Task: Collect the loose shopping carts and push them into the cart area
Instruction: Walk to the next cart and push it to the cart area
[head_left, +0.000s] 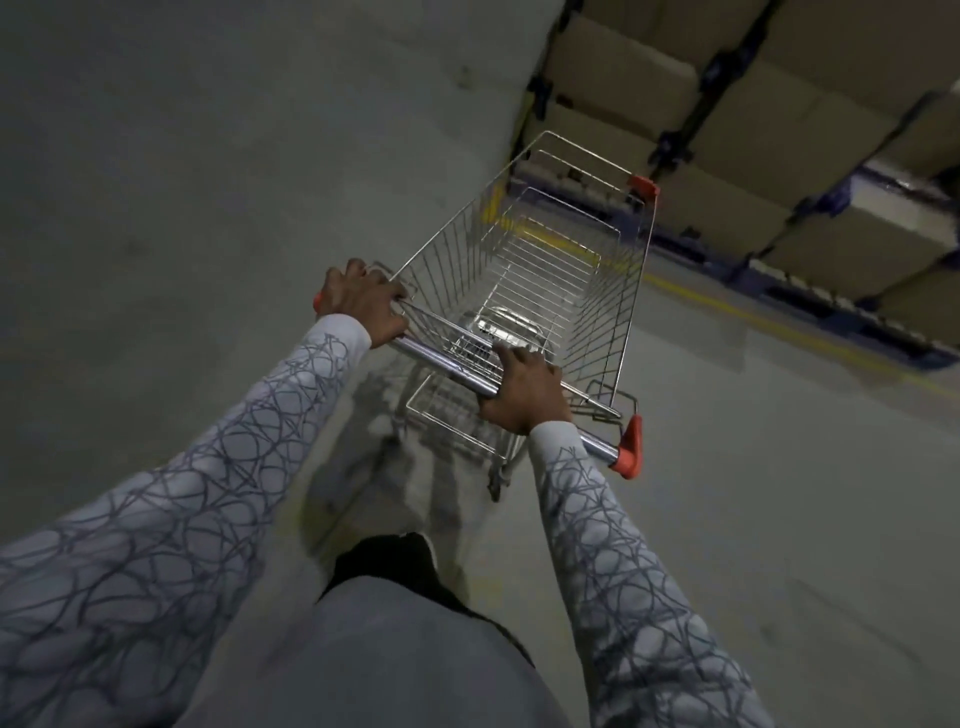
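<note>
a shopping cart (524, 270) of thin, shiny wire metal, its basket a bright silvery grid. the handle bar (447, 371) is smooth, glossy chrome tube, capped at the ends with matt orange-red plastic (629, 447). the sleeves (218, 467) are soft pale grey cloth printed with dark looping lines. the floor (182, 182) is dull grey concrete, matt and faintly mottled. the boxes (779, 135) on the shelving look like plain brown cardboard, matt.
</note>
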